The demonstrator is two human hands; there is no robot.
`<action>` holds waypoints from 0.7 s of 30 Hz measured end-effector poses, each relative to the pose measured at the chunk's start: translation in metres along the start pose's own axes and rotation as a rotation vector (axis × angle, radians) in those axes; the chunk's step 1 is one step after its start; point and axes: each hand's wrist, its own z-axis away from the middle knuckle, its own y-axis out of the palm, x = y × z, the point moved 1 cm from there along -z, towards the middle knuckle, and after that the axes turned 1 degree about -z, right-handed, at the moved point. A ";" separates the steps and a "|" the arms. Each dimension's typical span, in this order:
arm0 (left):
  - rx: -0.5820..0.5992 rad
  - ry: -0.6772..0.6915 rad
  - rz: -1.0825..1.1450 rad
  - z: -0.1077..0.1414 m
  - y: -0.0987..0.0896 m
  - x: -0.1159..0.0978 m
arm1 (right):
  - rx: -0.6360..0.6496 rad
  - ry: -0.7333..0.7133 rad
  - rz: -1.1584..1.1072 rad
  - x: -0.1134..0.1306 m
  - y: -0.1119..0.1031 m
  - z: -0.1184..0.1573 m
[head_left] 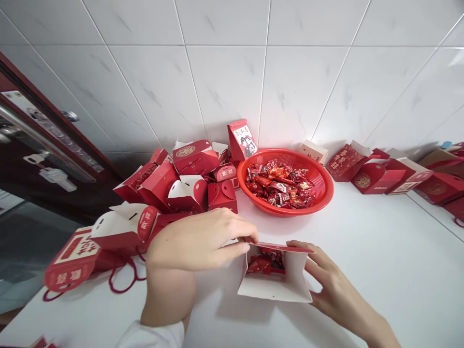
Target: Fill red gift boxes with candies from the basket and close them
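An open-topped box (274, 291), white inside and red outside, stands low in the middle of the view, with red-wrapped candies (261, 264) inside. My left hand (213, 239) pinches the box's upper left edge between thumb and fingers. On the other side, my right hand (328, 280) holds the box's right side, its fingers behind the rim and its thumb low on the wall. Beyond the box sits a red plastic basket (286, 211) with many wrapped candies (281, 186).
Red and white boxes (195, 157) crowd the table's left side, some with cord handles (123, 290). More boxes (377, 176) line the tiled wall (304, 92) at the right. At far left is a dark door (47, 174) with keys (58, 178).
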 end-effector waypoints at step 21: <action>-0.150 -0.107 0.006 0.021 -0.009 -0.004 | -0.279 -0.083 -0.144 0.014 -0.003 -0.005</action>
